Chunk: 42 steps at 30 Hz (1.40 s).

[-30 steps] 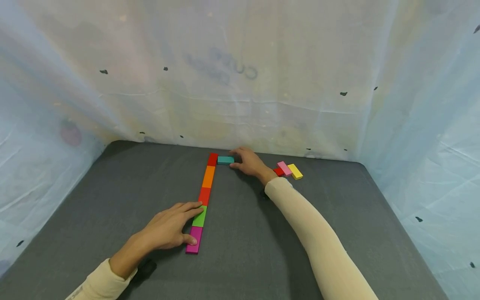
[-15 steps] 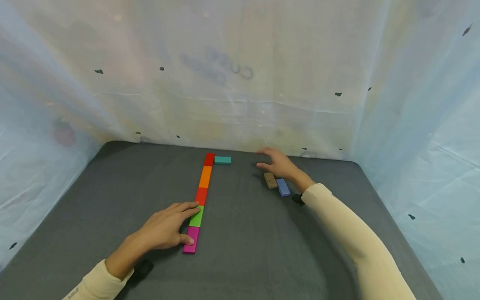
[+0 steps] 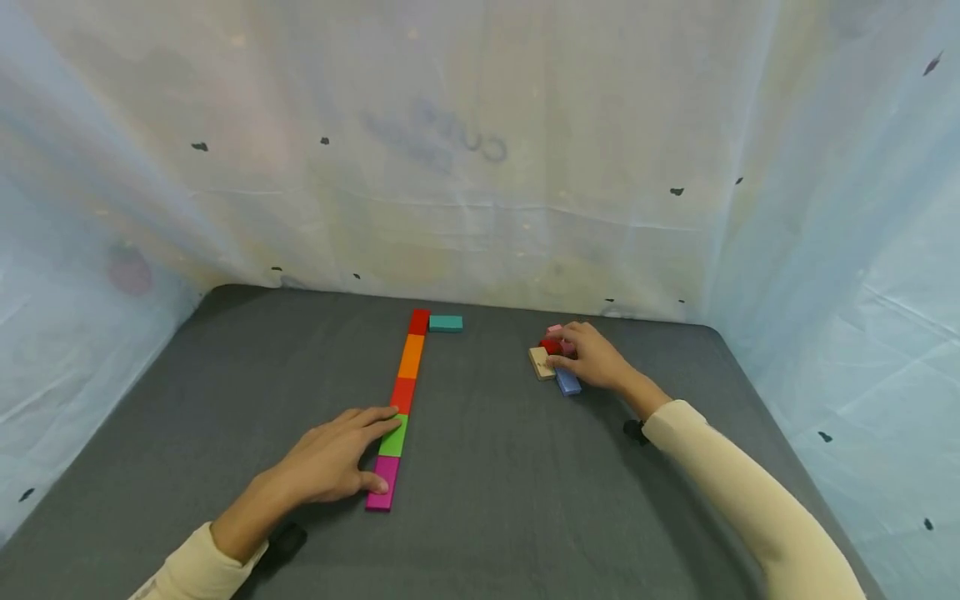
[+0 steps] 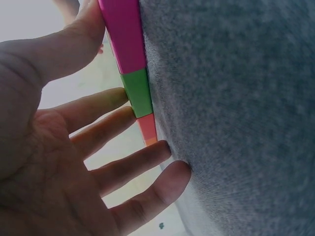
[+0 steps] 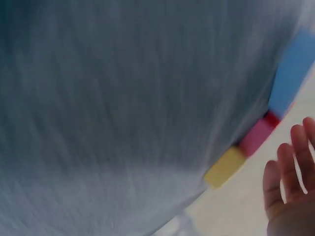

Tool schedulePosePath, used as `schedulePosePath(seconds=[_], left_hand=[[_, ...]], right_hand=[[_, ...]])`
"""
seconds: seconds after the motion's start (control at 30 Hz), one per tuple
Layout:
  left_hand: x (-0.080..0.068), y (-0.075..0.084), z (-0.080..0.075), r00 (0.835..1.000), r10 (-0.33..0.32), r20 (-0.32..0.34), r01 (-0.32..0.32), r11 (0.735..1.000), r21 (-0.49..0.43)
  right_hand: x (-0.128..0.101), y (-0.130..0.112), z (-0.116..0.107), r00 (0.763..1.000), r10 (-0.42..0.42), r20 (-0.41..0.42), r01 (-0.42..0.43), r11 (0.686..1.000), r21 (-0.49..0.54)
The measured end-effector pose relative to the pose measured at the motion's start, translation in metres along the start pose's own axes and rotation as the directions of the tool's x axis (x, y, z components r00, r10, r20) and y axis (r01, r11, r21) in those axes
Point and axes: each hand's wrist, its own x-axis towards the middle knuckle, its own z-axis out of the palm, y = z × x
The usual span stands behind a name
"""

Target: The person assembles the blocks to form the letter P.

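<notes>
Where half a second before it had hovered over bare mat, the right hand [image 3: 592, 358] had dropped onto the loose blocks [image 3: 553, 360], fingers curled over them; whether it gripped one I could not tell. It hid some, leaving four showing: tan, blue, red, pink. Fingers relaxed, the left hand [image 3: 333, 454] still rested flat against the five-block row [image 3: 401, 408]; one teal block [image 3: 446, 323] lay beside its far end.

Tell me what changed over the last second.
The right hand let go of the teal block beside the row's far end and moved right to the loose blocks, now touching them. The left hand stayed resting against the row, which did not shift.
</notes>
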Motion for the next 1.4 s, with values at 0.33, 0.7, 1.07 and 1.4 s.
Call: schedulePosePath(seconds=[0.33,0.7,1.07,1.4], left_hand=[[0.000,-0.001,-0.004,1.000,-0.018,0.004,0.018,1.000,0.015],[0.000,-0.004,-0.004,1.000,-0.021,0.006,0.021,1.000,0.011],[0.001,-0.004,-0.002,1.000,-0.015,0.004,0.015,1.000,0.014],[0.002,-0.002,-0.001,1.000,-0.010,0.006,0.010,1.000,0.013]], right_hand=[[-0.010,-0.014,0.014,1.000,0.000,-0.012,0.000,1.000,-0.015],[-0.009,-0.015,0.018,1.000,-0.014,-0.005,0.014,1.000,-0.002],[-0.013,-0.015,0.018,0.996,-0.084,0.004,0.084,0.996,0.009],[-0.018,-0.017,0.016,1.000,-0.027,-0.003,0.027,0.999,-0.027]])
